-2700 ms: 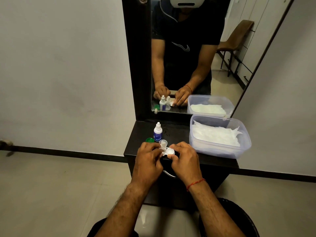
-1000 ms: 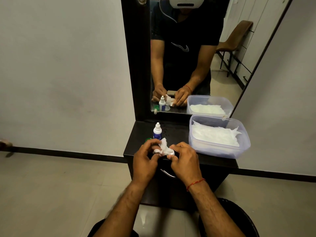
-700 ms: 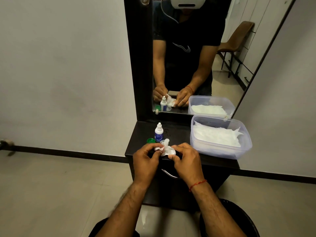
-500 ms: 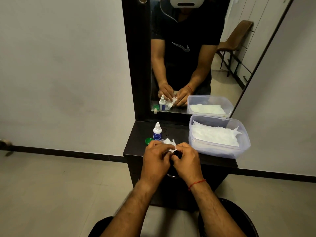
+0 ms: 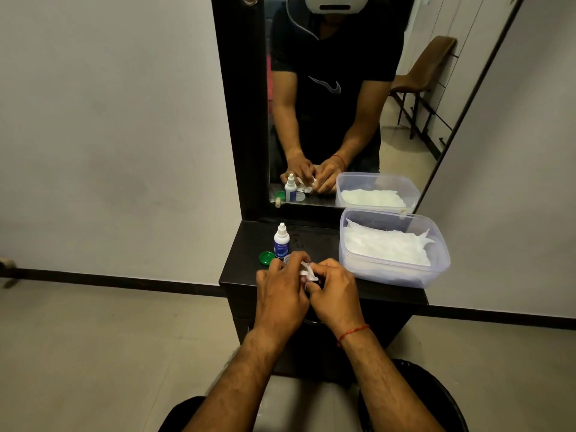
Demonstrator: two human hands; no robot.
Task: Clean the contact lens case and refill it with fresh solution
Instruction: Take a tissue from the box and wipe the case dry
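Dark shelf point(image 5: 249, 275): both hands pinch together, left hand point(image 5: 282, 296) gripping the mostly hidden lens case, right hand point(image 5: 335, 294) wiping it with tissue point(image 5: 307, 272). Refilling needs the solution bottle point(image 5: 281, 243) beyond the left hand.

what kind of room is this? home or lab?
Most likely a home dressing nook, not a lab. A tall dark-framed mirror stands on a small dark vanity shelf against a plain wall. The mirror reflects a brown chair and a tiled floor.
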